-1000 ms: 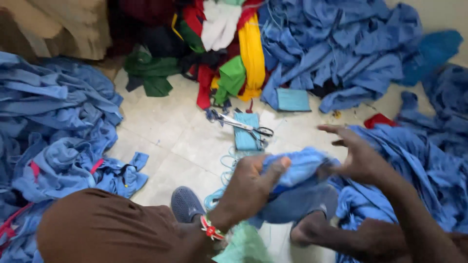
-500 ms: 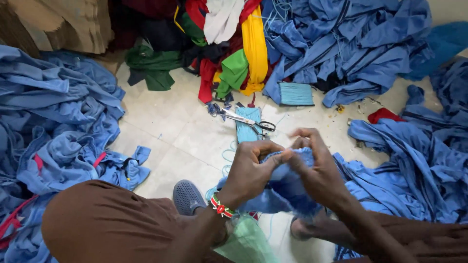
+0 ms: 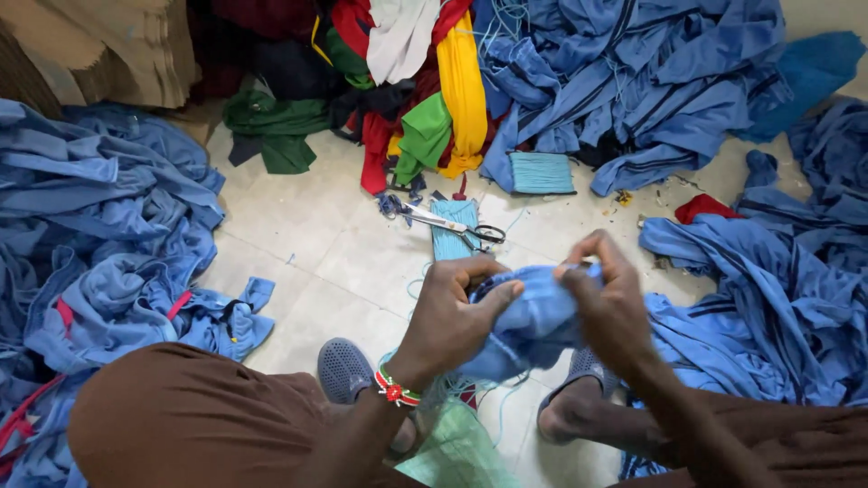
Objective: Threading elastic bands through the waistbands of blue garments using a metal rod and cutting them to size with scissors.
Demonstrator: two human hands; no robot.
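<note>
**Both hands on a bunched blue garment**

Over the tiled floor point(image 3: 298, 244), just above my knees, I see both hands closed on one blue garment point(image 3: 533, 316). My left hand point(image 3: 452, 316) pinches its near edge between thumb and curled fingers; a beaded wristband point(image 3: 395, 391) sits at that wrist. My right hand point(image 3: 610, 303) grips the cloth from the other side, fingers folded down over the top. The two hands are nearly touching, with the fabric bunched between them. Beyond the hands, scissors point(image 3: 452, 221) lie across a teal thread bundle point(image 3: 449, 230), well apart from my grip. Blue cloth heaps point(image 3: 99, 235) flank me left and right, and a mixed pile with a yellow strip point(image 3: 461, 86) lies farther off.
</note>
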